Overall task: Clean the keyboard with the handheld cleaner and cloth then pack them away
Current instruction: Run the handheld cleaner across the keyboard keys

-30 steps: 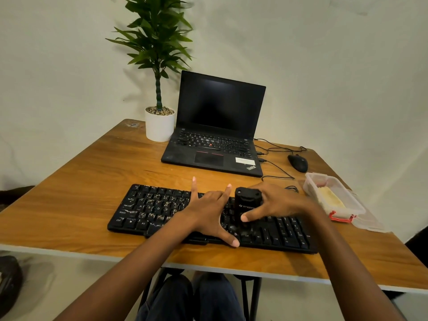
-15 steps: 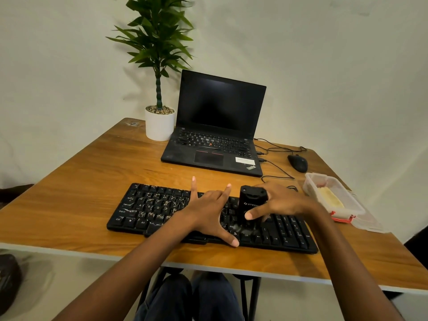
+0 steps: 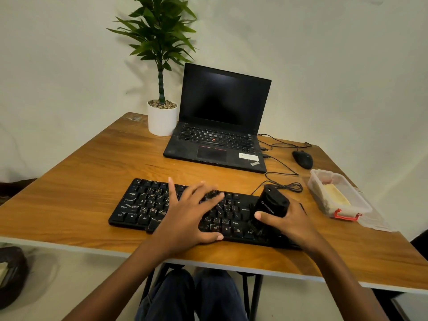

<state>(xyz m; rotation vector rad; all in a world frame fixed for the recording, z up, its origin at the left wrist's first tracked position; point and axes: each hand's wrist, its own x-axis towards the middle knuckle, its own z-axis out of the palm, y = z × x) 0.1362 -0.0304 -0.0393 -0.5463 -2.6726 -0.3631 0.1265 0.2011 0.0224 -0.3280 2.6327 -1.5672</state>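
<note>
A black keyboard [image 3: 143, 205] lies near the front edge of the wooden table [image 3: 76, 179]. My left hand [image 3: 190, 214] rests flat on its middle with fingers spread, holding nothing. My right hand [image 3: 289, 221] grips the black handheld cleaner [image 3: 272, 202], tilted over the keyboard's right end with its brush bristles down on the keys. A clear plastic box [image 3: 361, 205] with red clips stands to the right; a pale yellow cloth [image 3: 335, 194] lies inside it.
An open black laptop [image 3: 220, 126] stands behind the keyboard, a white potted plant [image 3: 162, 117] to its left. A black mouse [image 3: 302, 159] and loose cables [image 3: 282, 181] lie at the back right. The box's clear lid [image 3: 375, 223] lies beside it.
My right hand has moved the cleaner rightwards, from the keyboard's middle to its right end. My left hand stays on the keyboard, its fingers shifted slightly.
</note>
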